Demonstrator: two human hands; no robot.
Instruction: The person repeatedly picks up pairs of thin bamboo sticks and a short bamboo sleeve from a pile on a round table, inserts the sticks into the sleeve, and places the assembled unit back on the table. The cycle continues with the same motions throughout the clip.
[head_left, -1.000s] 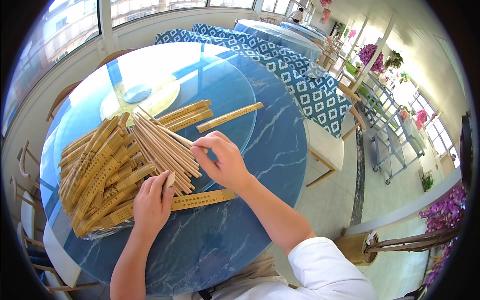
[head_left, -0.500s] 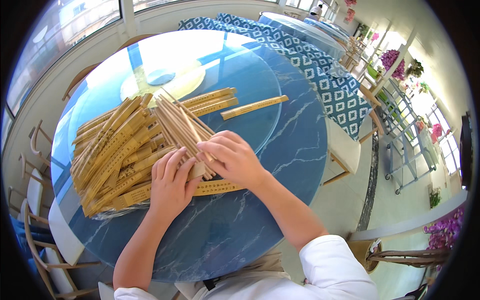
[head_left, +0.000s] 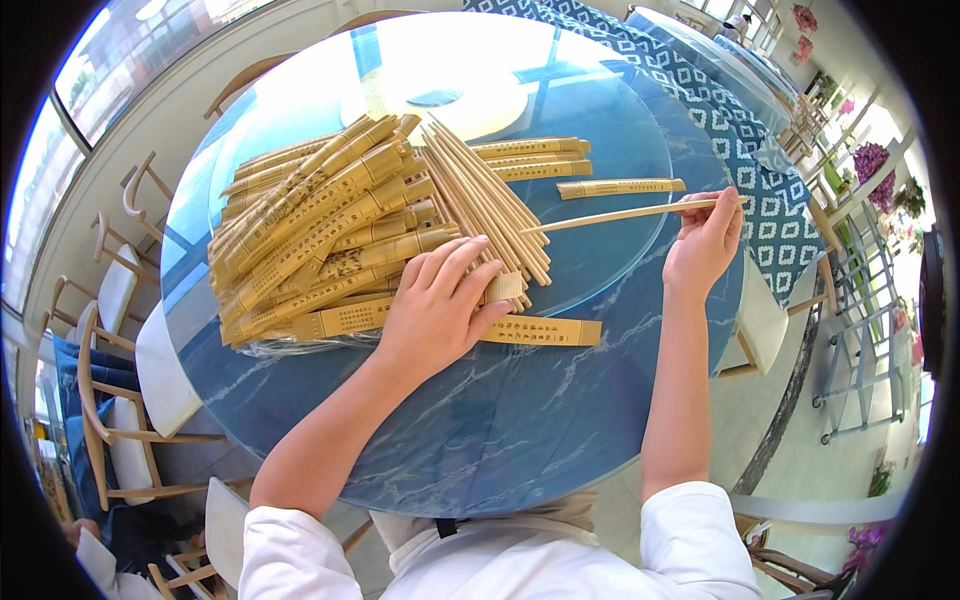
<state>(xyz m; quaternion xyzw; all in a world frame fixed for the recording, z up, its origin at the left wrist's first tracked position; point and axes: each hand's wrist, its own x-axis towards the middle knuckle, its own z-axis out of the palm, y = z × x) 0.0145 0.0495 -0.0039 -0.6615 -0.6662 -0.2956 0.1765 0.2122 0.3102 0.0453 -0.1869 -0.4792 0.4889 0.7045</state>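
Observation:
My right hand (head_left: 703,245) is raised over the right part of the round table, fingers pinched on the end of a pale wooden chopstick (head_left: 620,215). Whether it is one stick or two together I cannot tell. Its other end points left, to a pile of loose chopsticks (head_left: 490,195). My left hand (head_left: 437,300) lies beside that pile, thumb and fingers closed about a small tan paper piece (head_left: 506,289), mostly hidden by the hand. Left of it is a big heap of printed brown paper chopstick sleeves (head_left: 310,225). One long sleeve (head_left: 545,331) runs beneath my left hand.
Several sleeves (head_left: 535,158) lie stacked behind the loose chopsticks, and a single one (head_left: 622,187) lies to their right. The blue marbled table (head_left: 460,430) has a glass turntable. Wooden chairs (head_left: 128,440) stand at left; a metal trolley (head_left: 860,340) is at right.
My right hand has left the chopstick pile and moved right, drawing a chopstick out. My left hand stays by the pile with the tan paper piece. The whole view has shifted.

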